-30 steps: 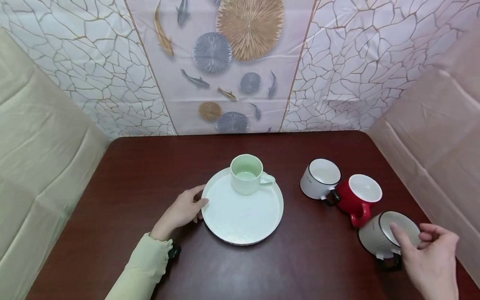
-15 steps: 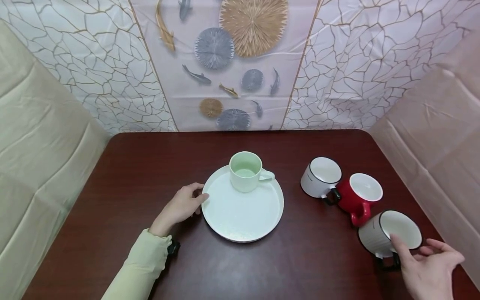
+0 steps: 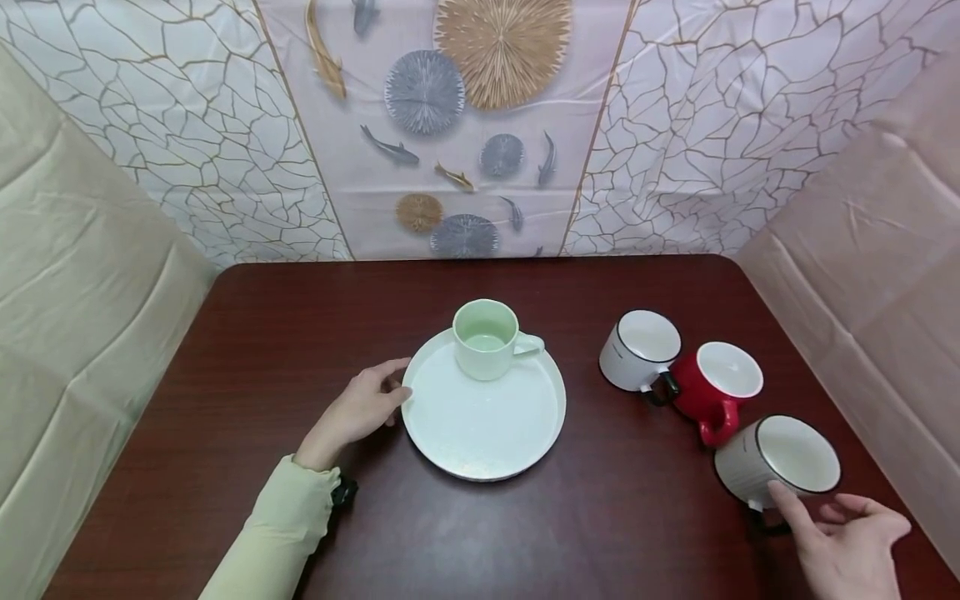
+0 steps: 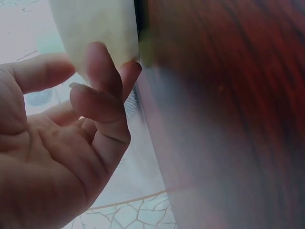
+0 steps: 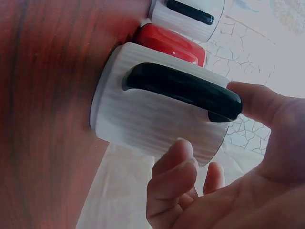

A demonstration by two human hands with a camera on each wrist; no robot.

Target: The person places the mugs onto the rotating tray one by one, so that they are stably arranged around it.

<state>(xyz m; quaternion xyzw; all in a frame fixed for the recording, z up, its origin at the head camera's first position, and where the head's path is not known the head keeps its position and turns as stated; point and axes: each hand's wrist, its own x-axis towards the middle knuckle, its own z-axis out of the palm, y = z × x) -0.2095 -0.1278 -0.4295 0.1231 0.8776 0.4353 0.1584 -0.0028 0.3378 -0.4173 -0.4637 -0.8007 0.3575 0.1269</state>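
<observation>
A round white plate (image 3: 483, 425) with a low rim lies mid-table, bearing a pale green mug (image 3: 483, 354) toward its back. My left hand (image 3: 360, 408) holds the plate's left edge, thumb at the rim and the other fingers curled along its outer side in the left wrist view. At the right, my right hand (image 3: 851, 537) is beside a large ribbed white mug (image 3: 738, 467) with a black rim. In the right wrist view the thumb is near the upper end of its black handle (image 5: 176, 86), the other fingers loosely bent beside the wall, not gripping.
Behind the large mug, a red mug (image 3: 693, 392) and a smaller white mug (image 3: 622, 362) with a black handle stand close together. Padded beige panels (image 3: 862, 292) flank the brown table (image 3: 300, 317); a patterned cloth (image 3: 465, 192) hangs behind.
My right hand has come down and nearer from above the large mug's rim to its handle side. The mugs stay in place, and my left hand keeps to the plate's edge.
</observation>
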